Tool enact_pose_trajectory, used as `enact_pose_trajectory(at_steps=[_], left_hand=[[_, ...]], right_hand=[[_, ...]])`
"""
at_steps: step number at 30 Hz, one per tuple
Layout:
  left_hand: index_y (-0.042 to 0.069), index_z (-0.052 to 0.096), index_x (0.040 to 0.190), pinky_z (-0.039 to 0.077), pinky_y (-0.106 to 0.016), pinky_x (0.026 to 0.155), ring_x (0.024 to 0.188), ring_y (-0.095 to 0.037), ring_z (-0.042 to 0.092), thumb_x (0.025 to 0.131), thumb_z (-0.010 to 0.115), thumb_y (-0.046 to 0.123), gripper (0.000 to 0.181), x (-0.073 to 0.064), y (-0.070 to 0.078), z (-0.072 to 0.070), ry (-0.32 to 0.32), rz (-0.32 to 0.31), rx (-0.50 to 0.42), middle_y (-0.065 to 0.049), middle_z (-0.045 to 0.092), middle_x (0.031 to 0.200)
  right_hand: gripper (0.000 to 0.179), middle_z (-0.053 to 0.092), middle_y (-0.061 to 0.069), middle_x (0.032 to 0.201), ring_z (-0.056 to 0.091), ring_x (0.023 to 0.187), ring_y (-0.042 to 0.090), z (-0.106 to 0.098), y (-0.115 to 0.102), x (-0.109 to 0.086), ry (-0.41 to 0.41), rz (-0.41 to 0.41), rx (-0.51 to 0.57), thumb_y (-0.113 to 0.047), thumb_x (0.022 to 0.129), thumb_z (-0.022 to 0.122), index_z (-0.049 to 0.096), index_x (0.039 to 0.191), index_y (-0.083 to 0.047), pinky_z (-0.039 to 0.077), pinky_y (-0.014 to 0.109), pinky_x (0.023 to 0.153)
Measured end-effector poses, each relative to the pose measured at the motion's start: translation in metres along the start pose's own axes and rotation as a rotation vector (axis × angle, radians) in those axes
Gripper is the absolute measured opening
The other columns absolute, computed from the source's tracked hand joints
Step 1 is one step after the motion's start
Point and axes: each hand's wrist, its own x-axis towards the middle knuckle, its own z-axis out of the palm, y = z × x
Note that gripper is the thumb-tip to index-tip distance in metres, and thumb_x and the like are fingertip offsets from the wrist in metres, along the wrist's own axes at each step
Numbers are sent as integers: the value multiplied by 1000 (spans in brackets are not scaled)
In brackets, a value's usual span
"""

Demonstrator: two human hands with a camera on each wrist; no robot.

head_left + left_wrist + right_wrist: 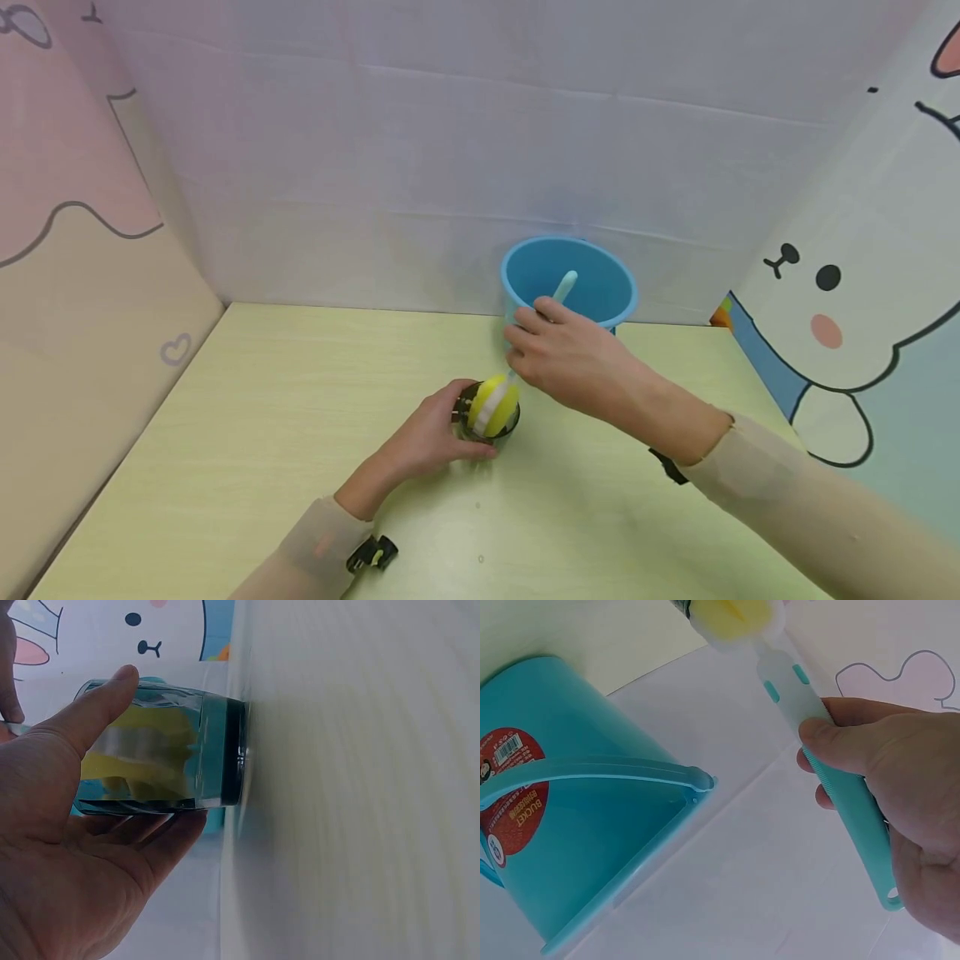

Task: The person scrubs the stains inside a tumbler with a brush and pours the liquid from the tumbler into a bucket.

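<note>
Hands: both busy. L hand [427, 437] wrapped round a clear cup [216, 754] w/ dark base, thumb on near side, fingers on far side. R hand [566, 354] gripping the teal-and-white handle [847, 799] of a brush, thumb vs. fingers. Brush's yellow sponge head [492, 407], w/ white stripe, sits down in cup mouth & fills most of it; handle leans up to far right. Cup upright at mid counter [285, 400], base at the surface; can't tell if fully resting.

Blue bucket [603, 283] stands just beyond R hand, far side of counter, near the back sheet [375, 167]. R hand & handle block pt. of its near rim; handle tip shows across its opening. Bucket has a swing handle [592, 769] & red label [525, 757] w/ barcode.

Beige sleeves [750, 458] on both arms, black strap [372, 553] at L wrist, another at R. Couple of small spots on counter, near side. R: panel w/ cartoon animal [862, 275]. L: pink/cream panel [82, 283] w/ heart outline [176, 350].
</note>
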Motion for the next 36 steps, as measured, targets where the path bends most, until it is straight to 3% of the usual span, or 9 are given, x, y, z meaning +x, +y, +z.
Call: enact_pose_trajectory(at_steps=[8,36], left_hand=[[9,48,151,50,-47,109,128,-24,60,79,97,29,89,0,0,0,8,17,6,-3,61,139],[9,48,150,51,-47,108,126,-25,61,79,97,28,88,-1,2,-1,7,6,-9,-4,61,137]], right_hand=[[36,67,5,108,52,104,28,-4,1,-1,-34,-11,-6,-37,83,93,79,110,-17,42,42,94],[28,66,2,100,53,100,26,-9,2,-3,-15,-15,56,-33,85,92,80,106,-19,42,41,94]])
